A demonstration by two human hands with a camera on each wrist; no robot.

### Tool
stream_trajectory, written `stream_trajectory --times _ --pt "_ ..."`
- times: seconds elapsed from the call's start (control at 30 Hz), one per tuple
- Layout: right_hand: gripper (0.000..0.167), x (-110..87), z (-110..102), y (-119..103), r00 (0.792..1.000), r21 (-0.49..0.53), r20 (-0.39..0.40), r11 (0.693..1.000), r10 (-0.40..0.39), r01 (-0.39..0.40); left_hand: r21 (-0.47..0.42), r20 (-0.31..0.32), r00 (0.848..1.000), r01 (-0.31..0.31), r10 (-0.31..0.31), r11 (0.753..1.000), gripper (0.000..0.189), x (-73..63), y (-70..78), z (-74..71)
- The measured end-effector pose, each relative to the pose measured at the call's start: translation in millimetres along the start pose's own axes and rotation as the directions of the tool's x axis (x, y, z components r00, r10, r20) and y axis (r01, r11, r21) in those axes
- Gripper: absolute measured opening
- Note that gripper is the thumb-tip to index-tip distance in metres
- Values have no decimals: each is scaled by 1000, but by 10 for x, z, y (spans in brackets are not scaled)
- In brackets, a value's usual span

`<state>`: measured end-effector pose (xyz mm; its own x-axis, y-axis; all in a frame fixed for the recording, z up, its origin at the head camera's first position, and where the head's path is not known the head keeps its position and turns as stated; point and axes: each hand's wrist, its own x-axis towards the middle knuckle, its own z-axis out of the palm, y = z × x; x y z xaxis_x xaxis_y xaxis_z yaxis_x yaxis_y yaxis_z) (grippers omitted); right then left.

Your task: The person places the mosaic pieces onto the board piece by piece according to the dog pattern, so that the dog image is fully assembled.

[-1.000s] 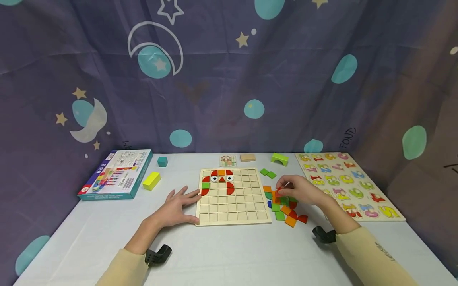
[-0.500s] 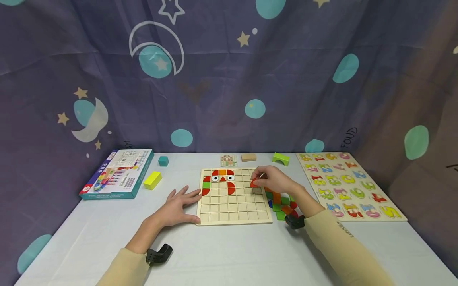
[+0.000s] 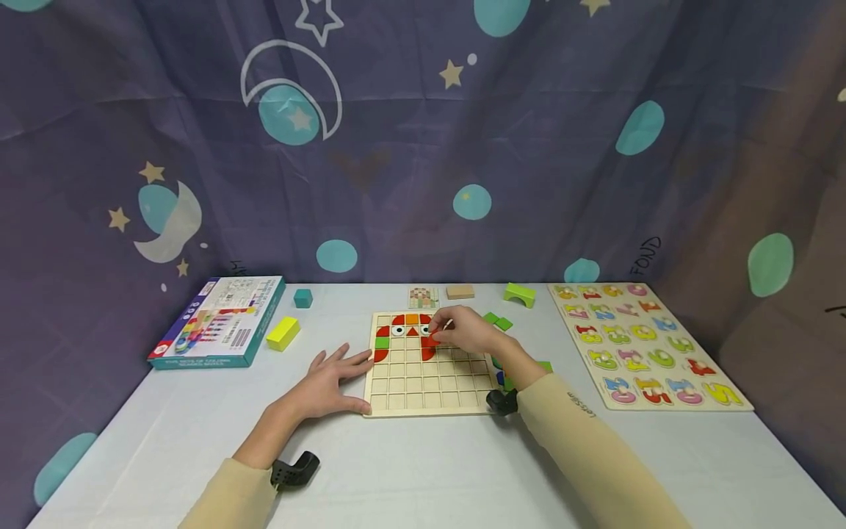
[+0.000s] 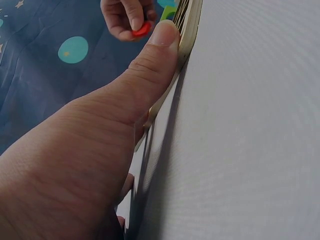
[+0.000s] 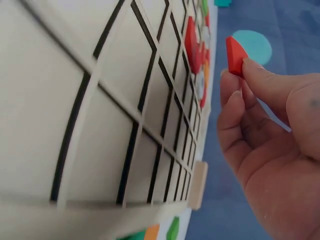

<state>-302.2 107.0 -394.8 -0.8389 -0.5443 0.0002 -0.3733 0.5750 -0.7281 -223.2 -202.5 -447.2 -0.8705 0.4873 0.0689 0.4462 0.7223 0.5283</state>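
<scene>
A square wooden grid board [image 3: 423, 400] lies on the table, with red, orange, green and eye-patterned tiles in its upper left cells. My left hand [image 3: 330, 383] rests at the board's left edge, fingers spread; in the left wrist view the thumb [image 4: 162, 40] touches the rim. Above the board's upper part, my right hand [image 3: 465, 330] pinches a red quarter-round tile [image 5: 236, 56] between thumb and fingertips, clear of the surface. The right forearm hides most of the loose tile pile, though a few green tiles [image 3: 504, 324] show.
A small pattern card [image 3: 423, 297], a wooden block [image 3: 460, 292] and a green arch [image 3: 519, 294] stand behind the board. On the left are a boxed set [image 3: 218, 323], a yellow block [image 3: 283, 333] and a teal cube [image 3: 302, 298]. A number puzzle [image 3: 648, 345] lies at right.
My right hand has carried the red tile leftward from the loose pile, over the board's right side, to its upper middle. The left hand has stayed at the board's edge.
</scene>
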Motion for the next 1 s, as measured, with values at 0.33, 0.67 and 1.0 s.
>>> stream_trajectory --times 0.33,0.67,1.0 --pt "4 262 182 -132 1000 -60 -20 998 9 -11 -3 4 1000 2 -2 1000 90 -14 8 -7" --pt "4 445 382 -240 1000 -92 15 995 -24 25 15 3 1000 -1 1 1000 92 5 -20 1" --pt "3 519 474 -246 999 -212 21 976 -36 40 6 4 1000 3 -3 1000 91 7 -13 1"
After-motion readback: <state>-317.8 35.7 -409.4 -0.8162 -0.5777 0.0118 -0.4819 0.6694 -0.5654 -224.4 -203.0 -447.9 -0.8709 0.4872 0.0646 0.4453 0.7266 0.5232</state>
